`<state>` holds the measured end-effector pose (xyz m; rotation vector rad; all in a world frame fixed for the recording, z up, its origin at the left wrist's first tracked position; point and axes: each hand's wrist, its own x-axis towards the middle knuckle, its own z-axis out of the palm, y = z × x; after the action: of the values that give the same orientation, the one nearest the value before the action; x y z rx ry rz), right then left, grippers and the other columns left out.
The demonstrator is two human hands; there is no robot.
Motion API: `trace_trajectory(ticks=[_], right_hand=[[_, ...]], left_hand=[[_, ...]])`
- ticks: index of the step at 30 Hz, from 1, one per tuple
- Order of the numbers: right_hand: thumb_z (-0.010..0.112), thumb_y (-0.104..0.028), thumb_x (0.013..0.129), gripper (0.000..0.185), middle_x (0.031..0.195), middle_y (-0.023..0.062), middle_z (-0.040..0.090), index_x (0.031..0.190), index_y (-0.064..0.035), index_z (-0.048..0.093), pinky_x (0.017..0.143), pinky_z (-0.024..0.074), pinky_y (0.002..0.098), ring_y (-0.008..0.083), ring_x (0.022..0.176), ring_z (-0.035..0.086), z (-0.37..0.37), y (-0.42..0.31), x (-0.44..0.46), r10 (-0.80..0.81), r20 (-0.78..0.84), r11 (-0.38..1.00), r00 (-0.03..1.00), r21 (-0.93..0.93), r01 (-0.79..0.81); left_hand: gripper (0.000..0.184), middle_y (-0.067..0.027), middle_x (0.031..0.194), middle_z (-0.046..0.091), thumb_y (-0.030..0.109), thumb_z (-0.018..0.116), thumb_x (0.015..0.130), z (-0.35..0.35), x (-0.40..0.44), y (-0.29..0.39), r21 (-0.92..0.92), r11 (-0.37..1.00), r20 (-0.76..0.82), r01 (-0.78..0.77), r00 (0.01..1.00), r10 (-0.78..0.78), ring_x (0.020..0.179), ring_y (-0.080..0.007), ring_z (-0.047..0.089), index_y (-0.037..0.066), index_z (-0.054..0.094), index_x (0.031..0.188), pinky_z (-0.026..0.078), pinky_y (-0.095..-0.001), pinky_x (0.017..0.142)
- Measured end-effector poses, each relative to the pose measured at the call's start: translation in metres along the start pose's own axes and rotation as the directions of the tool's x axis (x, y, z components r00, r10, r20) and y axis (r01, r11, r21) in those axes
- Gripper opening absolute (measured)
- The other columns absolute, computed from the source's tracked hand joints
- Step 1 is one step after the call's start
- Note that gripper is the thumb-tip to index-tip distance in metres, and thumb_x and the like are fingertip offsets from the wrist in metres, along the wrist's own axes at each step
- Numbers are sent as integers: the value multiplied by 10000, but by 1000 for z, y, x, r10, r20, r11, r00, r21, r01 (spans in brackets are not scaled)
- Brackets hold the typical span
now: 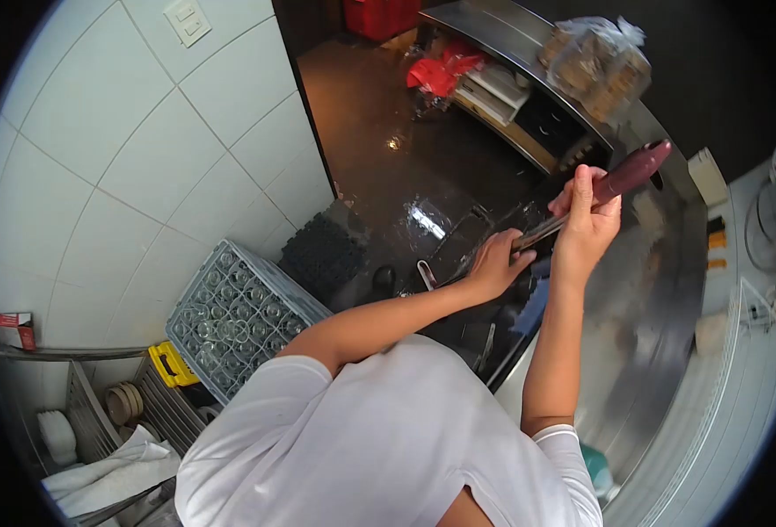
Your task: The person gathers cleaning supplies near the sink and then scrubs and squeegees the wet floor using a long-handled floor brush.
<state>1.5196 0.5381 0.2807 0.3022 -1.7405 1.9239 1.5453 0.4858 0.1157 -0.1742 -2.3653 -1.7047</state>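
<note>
My right hand [587, 227] is wrapped around a long utensil near where its maroon handle [634, 169] meets a narrow metal part. The handle's end points up and to the right. My left hand [495, 266] has its fingers closed around the other end of the metal part, so the utensil spans both hands at a slant. Its far tip is hidden by my left fingers, and I cannot tell its exact kind. Below the hands lies a blue item [531, 307] beside the edge of the steel counter [616, 351].
A grey rack of upturned glasses [239, 307] stands left, near a yellow item [171, 364]. Bottom left holds a white cloth [120, 470] and stacked bowls [57, 436]. Bagged bread [594, 66] sits on the far counter, above a shelf with a red bag [441, 75]. The dark floor [379, 123] looks wet.
</note>
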Motion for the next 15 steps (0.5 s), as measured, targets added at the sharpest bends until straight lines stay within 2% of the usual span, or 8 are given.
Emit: trace_trajectory(ticks=[3,5,6,7,9,11,13,15], right_hand=[[681,-196,980,190,640,-21,498,922,-48,577,452,369,224,44,519,450,7,66,43,49,-98,996,994,-69,-56],[680,-216,981,225,604,-41,451,878,-67,545,424,330,229,38,484,407,-2,96,77,47,-198,989,979,-129,-74],[677,-232,982,245,600,-48,427,856,-80,532,418,311,227,35,479,389,-12,114,94,59,-239,991,969,-101,-85],[673,-248,984,266,596,-54,403,833,-93,518,412,293,226,32,474,371,-24,130,109,75,-281,992,957,-77,-101],[653,-263,997,334,561,-56,345,757,-140,457,394,247,244,46,435,309,-42,151,137,104,-388,982,916,-106,-156],[659,-289,992,371,540,-51,333,720,-147,450,388,223,251,56,415,287,-59,166,159,111,-449,984,887,-78,-163],[640,-297,1002,385,523,-45,323,704,-141,452,388,199,249,61,405,263,-61,174,177,77,-424,991,902,-70,-117],[602,-271,1022,385,534,-41,318,698,-128,452,417,209,249,66,425,259,-40,177,195,53,-359,996,932,-52,-76]], left_hand=[[527,-182,1205,629,271,728,882,-44,15,-61,219,964,-93,-154,980,178,1154,-360,584,-2,547,1294,472,-431,973],[542,-181,1284,589,277,727,881,-97,10,-118,172,983,-20,69,998,-66,1199,-356,571,31,556,1333,454,-405,1030],[475,-162,1269,607,274,720,886,-129,5,-148,110,959,49,263,962,-270,1200,-334,588,55,609,1293,471,-397,1011],[385,-154,1232,640,254,708,894,-152,-8,-189,144,891,-27,430,902,-431,1156,-311,623,39,669,1211,493,-395,982],[262,-134,1066,710,193,683,918,-207,-48,-259,92,816,-285,571,800,-528,985,-238,692,27,710,1119,533,-342,880],[239,-140,969,737,229,649,936,-263,-83,-306,15,708,-415,706,648,-638,884,-253,718,37,712,1064,546,-361,801],[224,-113,920,741,222,647,941,-309,-106,-356,3,544,-454,839,486,-747,853,-233,716,35,707,1049,543,-350,769],[218,-99,900,739,210,634,951,-341,-71,-359,83,510,-413,856,495,-764,833,-208,711,31,700,1059,540,-334,755]])
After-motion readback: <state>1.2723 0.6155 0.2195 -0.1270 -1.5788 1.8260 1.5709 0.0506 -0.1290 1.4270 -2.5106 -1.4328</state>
